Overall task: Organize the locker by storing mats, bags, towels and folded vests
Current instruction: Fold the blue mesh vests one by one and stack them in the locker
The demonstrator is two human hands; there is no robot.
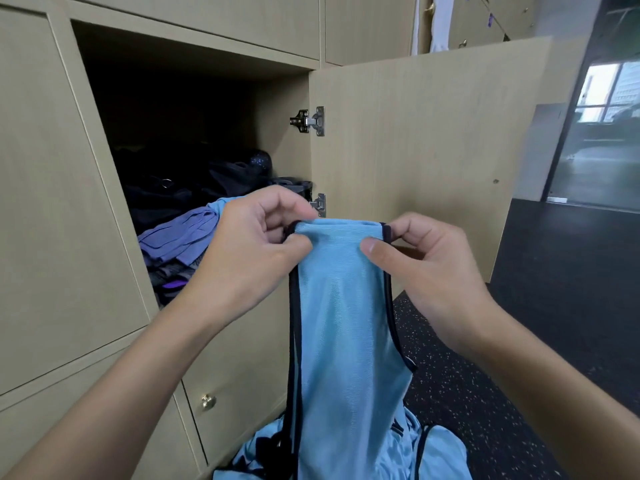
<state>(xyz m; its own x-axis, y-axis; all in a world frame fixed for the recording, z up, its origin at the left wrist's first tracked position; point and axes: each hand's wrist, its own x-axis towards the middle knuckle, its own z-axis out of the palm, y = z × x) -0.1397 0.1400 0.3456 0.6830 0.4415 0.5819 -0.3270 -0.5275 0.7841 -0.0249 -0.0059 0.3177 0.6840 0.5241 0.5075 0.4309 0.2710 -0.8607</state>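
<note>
A light blue vest [343, 306] with dark trim hangs in front of the open locker [194, 133]. My left hand [256, 244] pinches the left end of its top edge, and my right hand [426, 271] pinches the right end. The vest hangs straight down between them. More light blue vests [433, 452] lie heaped on the floor below. Inside the locker sit dark bags [225, 178], a purple folded cloth [180, 237] and a bit of light blue cloth [218, 203] at the front edge.
The locker door [415, 150] stands open to the right, behind my right hand. Closed locker doors surround the opening, one below with a brass knob [208, 400]. Dark speckled floor [554, 306] spreads to the right, with a glass wall [599, 133] beyond.
</note>
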